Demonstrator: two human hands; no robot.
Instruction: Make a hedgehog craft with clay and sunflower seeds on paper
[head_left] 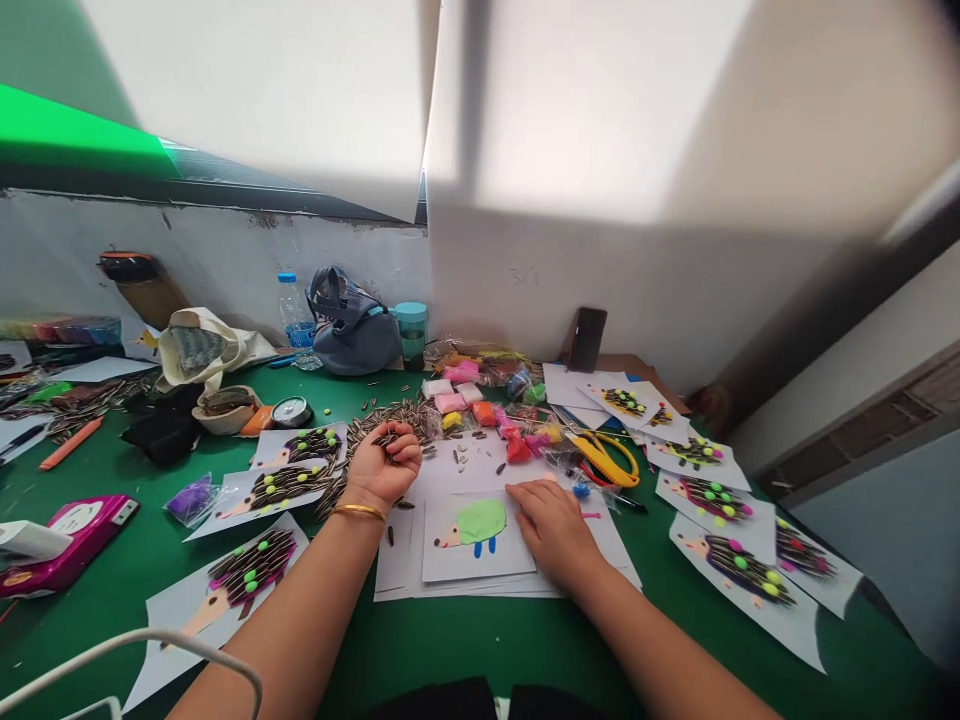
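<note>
My left hand (384, 465) is turned palm up beside the pile of sunflower seeds (360, 435), its fingers curled over a few dark striped seeds. A gold bangle (360, 511) circles that wrist. My right hand (553, 525) lies with its fingers stretched out over the right edge of a white card (442, 565). On this card is a clay hedgehog (481, 521) with a flat light green body, a peach snout and blue legs. More white sheets (397, 580) lie under the card. Loose seeds are scattered just above it.
Packets of coloured clay (450, 403) and yellow-handled scissors (607, 460) lie behind the cards. Seed-covered hedgehog cards flank me, left (285, 490) and right (739, 570). A phone (586, 338) leans on the wall. A white cable (202, 650) arcs at lower left.
</note>
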